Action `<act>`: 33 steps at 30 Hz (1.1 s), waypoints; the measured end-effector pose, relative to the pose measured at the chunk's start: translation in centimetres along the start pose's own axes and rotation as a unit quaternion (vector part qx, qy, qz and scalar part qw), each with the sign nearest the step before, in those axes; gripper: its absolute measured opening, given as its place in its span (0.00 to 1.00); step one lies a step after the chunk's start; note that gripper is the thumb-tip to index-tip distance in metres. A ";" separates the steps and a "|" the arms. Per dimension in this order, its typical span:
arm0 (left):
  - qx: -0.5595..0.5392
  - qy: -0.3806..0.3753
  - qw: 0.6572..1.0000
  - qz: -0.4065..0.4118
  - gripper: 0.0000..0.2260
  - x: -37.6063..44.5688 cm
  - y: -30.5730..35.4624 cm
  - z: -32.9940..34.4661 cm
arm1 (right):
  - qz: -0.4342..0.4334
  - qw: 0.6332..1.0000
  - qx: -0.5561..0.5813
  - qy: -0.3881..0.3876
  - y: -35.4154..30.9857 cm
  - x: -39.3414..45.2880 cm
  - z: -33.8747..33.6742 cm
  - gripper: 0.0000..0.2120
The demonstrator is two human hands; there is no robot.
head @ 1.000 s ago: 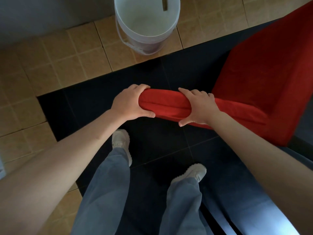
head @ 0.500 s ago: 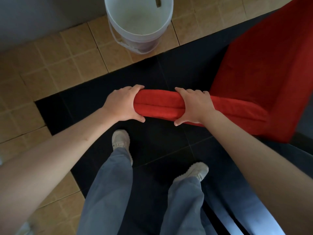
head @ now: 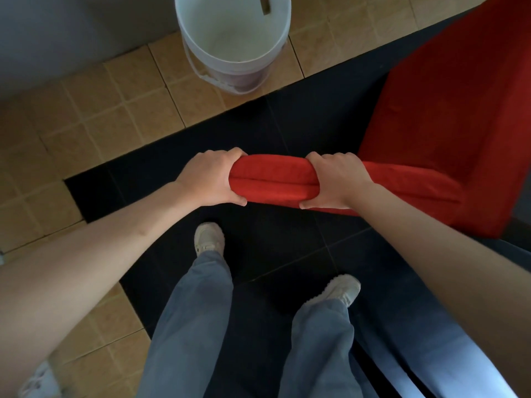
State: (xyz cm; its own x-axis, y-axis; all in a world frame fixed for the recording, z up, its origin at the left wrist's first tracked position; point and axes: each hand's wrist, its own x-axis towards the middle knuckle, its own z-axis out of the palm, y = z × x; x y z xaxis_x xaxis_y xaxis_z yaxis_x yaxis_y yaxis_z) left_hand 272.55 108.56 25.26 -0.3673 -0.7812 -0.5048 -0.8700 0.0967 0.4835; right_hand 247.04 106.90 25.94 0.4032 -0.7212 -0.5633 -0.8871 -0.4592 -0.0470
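A large red cloth (head: 448, 116) hangs in the air at the right, and its lower part is gathered into a thick roll (head: 273, 182) stretched between my hands. My left hand (head: 209, 179) grips the roll's left end, fingers curled over the top and thumb underneath. My right hand (head: 336, 182) grips the roll a short way to the right in the same manner. The roll is held level above the dark floor.
A white plastic bucket (head: 201, 44) with a wire handle stands on tan floor tiles (head: 94, 116) straight ahead, near a grey wall. I stand on black tiles (head: 287, 248); my jeans-clad legs and pale shoes (head: 208, 237) are below the cloth.
Both hands with the rolled cloth have shifted slightly left and closer together. The bucket appears lower in the view as my head moved.
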 end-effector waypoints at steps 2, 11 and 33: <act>0.000 0.009 1.000 0.013 0.37 -0.2 0.7 -0.3 | -0.008 1.000 -0.008 0.000 0.5 -0.6 -0.4 0.41; 0.042 0.040 0.997 0.052 0.29 -0.8 3.7 -2.3 | -0.021 0.999 -0.026 -0.008 2.2 -2.9 -3.0 0.39; 0.177 0.077 0.974 0.118 0.24 -2.6 17.7 -11.8 | 0.043 0.995 0.004 0.092 8.7 -12.7 -10.2 0.38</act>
State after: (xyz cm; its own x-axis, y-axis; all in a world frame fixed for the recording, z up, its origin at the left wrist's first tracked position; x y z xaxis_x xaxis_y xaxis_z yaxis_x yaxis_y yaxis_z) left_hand 261.99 105.02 43.60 -0.5413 -0.7920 -0.2823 -0.8360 0.4708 0.2820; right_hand 236.48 106.76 41.13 0.3602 -0.8403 -0.4051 -0.9211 -0.3890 -0.0122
